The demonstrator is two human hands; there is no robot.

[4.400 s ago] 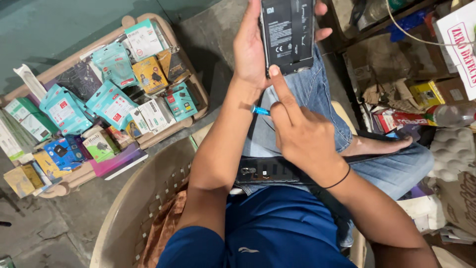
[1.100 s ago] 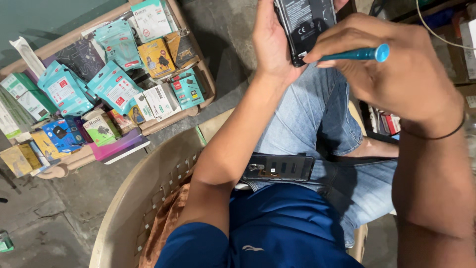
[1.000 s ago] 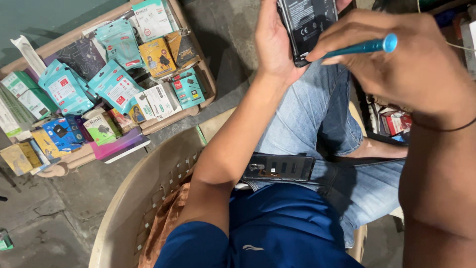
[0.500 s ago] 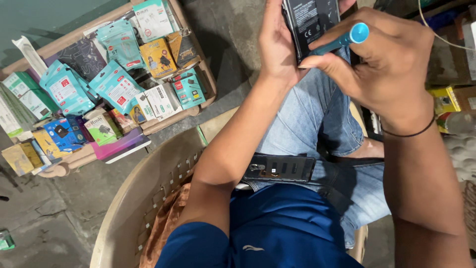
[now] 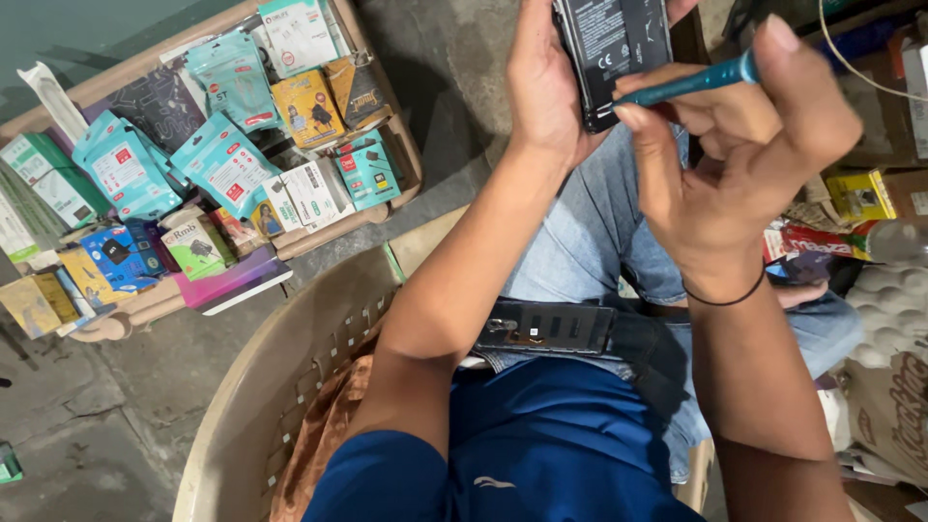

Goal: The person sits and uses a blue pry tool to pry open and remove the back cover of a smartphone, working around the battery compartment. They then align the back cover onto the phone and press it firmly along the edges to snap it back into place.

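Hands: I see both up high, close together, over my lap.
Left hand (image 5: 541, 87): it is curled around the phone (image 5: 614, 48), with the palm on the phone's left edge. The grip is tight.
Phone: it is black and its back is open, so I see the dark flat battery inside. It stands tilted at the top of the view, and its top end is cut off by the edge.
Right hand (image 5: 725, 164): its fingers are pinched shut on the screwdriver (image 5: 691, 85). A thin black band sits on the wrist.
Screwdriver: it is thin and blue-green. It lies almost flat, and its tip touches the right side of the phone's open back.
Lap: I see light blue jeans (image 5: 590, 232) under the hands, and a blue shirt (image 5: 541, 445) lower down.
Black pouch (image 5: 551, 329): it lies across my waist on a strap.
Chair (image 5: 290, 377): it is tan plastic with small slots, and I sit in it. An orange cloth (image 5: 319, 445) hangs on its back.
Wooden tray (image 5: 319, 227): it sits on the floor to my left, well apart from the hands. It is full of small packets, many of them blue-green, some yellow, some blue.
Right side: boxes and wrappers are piled there, near my knee. A grey egg tray (image 5: 894, 309) sits among them.
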